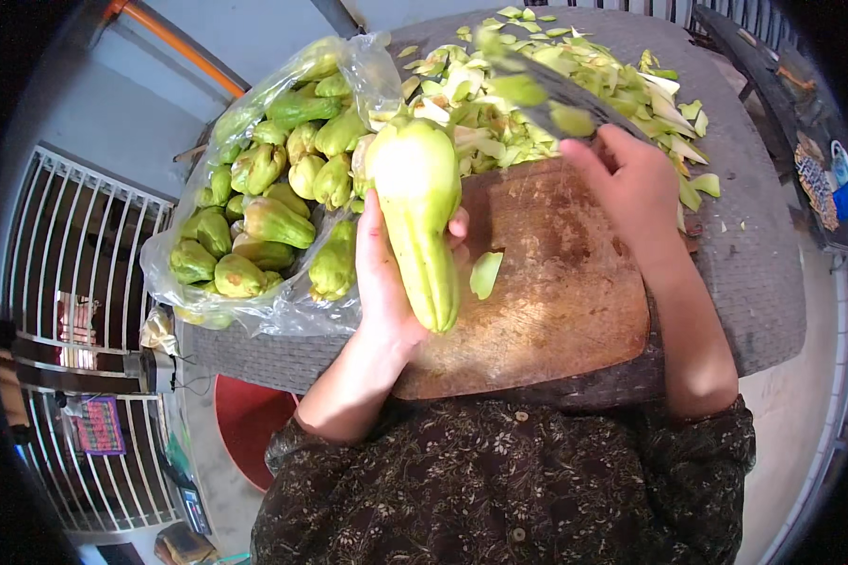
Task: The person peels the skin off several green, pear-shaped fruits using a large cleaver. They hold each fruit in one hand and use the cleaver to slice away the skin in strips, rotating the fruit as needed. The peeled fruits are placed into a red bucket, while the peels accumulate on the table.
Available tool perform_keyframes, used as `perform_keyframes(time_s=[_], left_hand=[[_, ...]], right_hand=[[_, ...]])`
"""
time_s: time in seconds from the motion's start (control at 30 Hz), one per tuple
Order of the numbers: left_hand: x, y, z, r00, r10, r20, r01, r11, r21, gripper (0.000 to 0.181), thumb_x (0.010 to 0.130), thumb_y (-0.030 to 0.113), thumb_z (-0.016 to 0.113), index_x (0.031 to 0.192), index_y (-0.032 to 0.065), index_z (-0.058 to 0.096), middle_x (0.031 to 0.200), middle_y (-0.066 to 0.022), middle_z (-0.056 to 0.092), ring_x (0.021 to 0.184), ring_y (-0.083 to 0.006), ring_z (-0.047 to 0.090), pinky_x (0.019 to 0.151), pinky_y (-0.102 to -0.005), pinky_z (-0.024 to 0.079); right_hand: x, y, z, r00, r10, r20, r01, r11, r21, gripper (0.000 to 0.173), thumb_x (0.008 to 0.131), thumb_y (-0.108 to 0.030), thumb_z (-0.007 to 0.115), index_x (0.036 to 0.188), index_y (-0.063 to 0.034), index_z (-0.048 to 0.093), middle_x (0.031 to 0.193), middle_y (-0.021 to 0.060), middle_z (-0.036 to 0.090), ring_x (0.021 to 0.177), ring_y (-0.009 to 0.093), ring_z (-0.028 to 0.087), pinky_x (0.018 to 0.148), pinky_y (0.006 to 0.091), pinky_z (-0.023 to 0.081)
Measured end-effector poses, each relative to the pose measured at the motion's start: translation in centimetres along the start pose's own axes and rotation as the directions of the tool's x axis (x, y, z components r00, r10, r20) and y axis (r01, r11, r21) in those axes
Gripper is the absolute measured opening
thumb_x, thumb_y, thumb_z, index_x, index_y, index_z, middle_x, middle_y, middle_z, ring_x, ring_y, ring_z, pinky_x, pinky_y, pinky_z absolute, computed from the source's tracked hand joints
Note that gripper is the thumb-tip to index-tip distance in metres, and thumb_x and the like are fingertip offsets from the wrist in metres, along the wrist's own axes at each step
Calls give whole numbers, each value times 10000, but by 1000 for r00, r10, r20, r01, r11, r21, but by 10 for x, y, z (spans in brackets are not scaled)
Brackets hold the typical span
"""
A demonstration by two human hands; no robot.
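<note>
A pale green chayote [418, 212] rests in my left hand [389, 282], thumb along one side and fingertips curled round the other. Its broad top looks partly peeled, and its narrow end points towards me. My right hand [625, 176] grips a wide-bladed kitchen knife [562, 92]; the handle is hidden in the fist. The blade is blurred and held up over a heap of peelings [495, 145], with bits of green peel on or just above it. Under both hands lies a worn wooden cutting board [558, 282], one loose peel [486, 275] showing beside the chayote.
To the left, a clear plastic bag [311, 318] holds several whole chayotes [258, 169]. Bag, board and peelings sit on an oval grey table [742, 296]. A red stool seat [251, 427] shows below the table's near left edge. White window bars [85, 247] stand beyond.
</note>
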State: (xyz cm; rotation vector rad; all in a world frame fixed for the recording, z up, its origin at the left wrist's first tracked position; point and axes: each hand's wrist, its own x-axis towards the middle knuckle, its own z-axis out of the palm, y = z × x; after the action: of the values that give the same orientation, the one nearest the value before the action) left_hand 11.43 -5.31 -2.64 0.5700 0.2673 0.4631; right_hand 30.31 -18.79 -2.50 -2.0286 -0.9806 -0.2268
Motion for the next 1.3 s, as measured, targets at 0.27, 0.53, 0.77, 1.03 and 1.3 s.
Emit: perform_keyframes(time_s=[0.27, 0.53, 0.77, 1.03, 1.3], left_hand=[[22, 30, -35, 903, 381, 200, -428, 748, 508, 562, 890, 360, 558, 1352, 134, 331, 1229, -111, 530, 1078, -264, 566, 690, -329, 539], [37, 33, -47, 942, 335, -29, -302, 881, 365, 491, 905, 409, 550, 1250, 69, 471, 1197, -109, 570, 1050, -251, 597, 735, -407, 573], [33, 37, -33, 967, 231, -104, -150, 853, 500, 504, 905, 463, 527, 1160, 28, 545, 1139, -132, 589, 1041, -238, 583, 840, -380, 506], [1, 21, 5, 974, 18, 225, -196, -428, 882, 602, 712, 275, 768, 1202, 37, 512, 1046, -148, 612, 978, -252, 613, 863, -351, 467], [22, 34, -26, 990, 112, 83, -120, 389, 913, 505, 798, 107, 658, 1249, -14, 466, 1004, -49, 570, 926, -118, 544, 834, -240, 441]], right_hand=[[-6, -3, -4, 998, 26, 64, -30, 997, 67, 546, 797, -518, 664, 647, -9, 538, 534, 85, 525, 487, 198, 496, 480, 319, 374], [-6, -6, 1, 996, 6, 85, -18, 990, 143, 536, 805, -496, 663, 627, -11, 522, 510, 78, 487, 474, 187, 455, 474, 313, 363], [-6, -4, 1, 996, -1, 89, -9, 993, 115, 547, 803, -521, 650, 632, -13, 541, 522, 81, 512, 484, 205, 497, 480, 315, 383], [-8, -1, 6, 994, 25, 103, -35, 995, 96, 561, 796, -544, 645, 638, -17, 541, 525, 81, 510, 474, 213, 481, 474, 325, 374], [-10, -8, 5, 998, 2, 64, -20, 962, 271, 473, 830, -426, 673, 666, -7, 528, 525, 36, 481, 494, 123, 424, 479, 279, 342]])
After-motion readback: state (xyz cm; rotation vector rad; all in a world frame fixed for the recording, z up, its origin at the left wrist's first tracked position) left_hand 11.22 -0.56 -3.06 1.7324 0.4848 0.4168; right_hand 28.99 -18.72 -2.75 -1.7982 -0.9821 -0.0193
